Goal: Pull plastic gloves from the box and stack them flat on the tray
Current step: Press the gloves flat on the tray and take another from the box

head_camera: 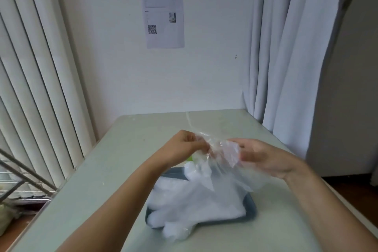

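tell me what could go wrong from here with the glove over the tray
The glove held between the left hand and right hand looks crumpled, so it may land wrinkled, not flat.
The stack already spills over the near edge of the tray; one more glove could slide onto the table.
The hanging film may brush the stack and drag it askew.

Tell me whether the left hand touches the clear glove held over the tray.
Touching. The head view shows the left hand pinching the clear glove at its top; the right hand grips its other side.
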Tool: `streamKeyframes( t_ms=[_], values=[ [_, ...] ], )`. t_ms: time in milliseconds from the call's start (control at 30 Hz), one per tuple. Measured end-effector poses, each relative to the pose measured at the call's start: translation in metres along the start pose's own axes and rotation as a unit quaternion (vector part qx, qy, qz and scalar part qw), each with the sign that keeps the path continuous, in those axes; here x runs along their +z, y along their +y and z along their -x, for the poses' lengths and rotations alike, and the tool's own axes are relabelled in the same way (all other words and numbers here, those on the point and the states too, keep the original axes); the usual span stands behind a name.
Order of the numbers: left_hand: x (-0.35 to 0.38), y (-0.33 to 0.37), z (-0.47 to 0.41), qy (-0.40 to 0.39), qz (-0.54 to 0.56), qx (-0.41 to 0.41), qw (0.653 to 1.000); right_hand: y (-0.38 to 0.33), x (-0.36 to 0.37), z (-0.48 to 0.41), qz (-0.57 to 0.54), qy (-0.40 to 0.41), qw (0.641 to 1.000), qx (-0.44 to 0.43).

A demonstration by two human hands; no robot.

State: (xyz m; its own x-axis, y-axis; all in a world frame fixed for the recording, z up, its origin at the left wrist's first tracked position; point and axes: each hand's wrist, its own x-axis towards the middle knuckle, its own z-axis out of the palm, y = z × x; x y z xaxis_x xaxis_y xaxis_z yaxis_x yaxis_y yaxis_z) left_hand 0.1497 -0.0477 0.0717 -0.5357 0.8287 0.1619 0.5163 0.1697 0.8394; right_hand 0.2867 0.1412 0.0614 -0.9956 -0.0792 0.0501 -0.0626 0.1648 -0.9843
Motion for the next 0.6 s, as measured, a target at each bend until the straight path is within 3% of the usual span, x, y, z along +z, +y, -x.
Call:
streamKeyframes(
  t_ms=[100,267,433,500,600],
  values=[
    [-0.002,-0.002,0.005,0.021,0.022,-0.017,0.999,0.012,0.004,0.009,-0.009,-0.024,1.000,0.015],
    [-0.005,-0.007,0.013,0.014,0.029,-0.048,0.998,0.008,0.017,0.004,-0.019,0.214,0.977,-0.013],
    [-0.033,-0.031,0.016,0.059,0.010,-0.146,0.987,-0.033,0.025,0.009,0.208,0.264,0.941,-0.039],
    [-0.049,-0.039,0.013,0.112,-0.058,-0.186,0.974,-0.056,0.029,0.011,0.293,0.247,0.923,-0.020],
    [-0.061,-0.026,0.014,0.212,-0.154,-0.130,0.956,-0.085,0.034,0.006,0.452,0.208,0.867,0.017]
  ],
)
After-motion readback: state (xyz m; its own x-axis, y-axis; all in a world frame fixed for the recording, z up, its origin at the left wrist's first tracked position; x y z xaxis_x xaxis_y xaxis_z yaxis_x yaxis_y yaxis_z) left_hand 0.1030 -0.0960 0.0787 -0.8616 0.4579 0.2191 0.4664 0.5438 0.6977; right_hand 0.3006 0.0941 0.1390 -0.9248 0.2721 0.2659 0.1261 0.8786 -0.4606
